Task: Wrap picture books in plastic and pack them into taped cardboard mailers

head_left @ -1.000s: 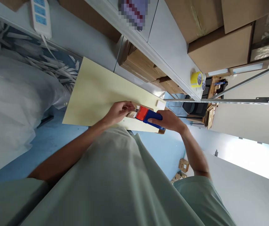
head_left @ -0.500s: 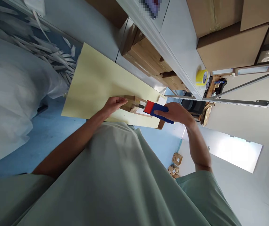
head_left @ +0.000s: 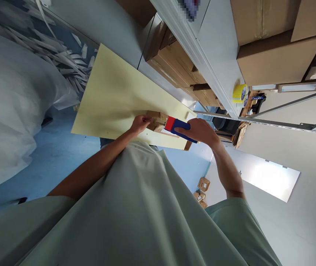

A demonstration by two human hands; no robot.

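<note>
Two bare hands of mine show in the head view, over a yellow board (head_left: 113,87). My right hand (head_left: 201,131) is wrapped around the blue and red tape gun (head_left: 176,124), with my thumb along its side. The red end points at my left hand (head_left: 140,124) and is over a small brown box (head_left: 155,126) on the board. My left fingers are curled, tips close together, at the near end of the box; I can't tell if they pinch it. Half a second ago, the tape gun was further from my left hand, and my left fingers reached less far over the box. Now both have come closer together.
</note>
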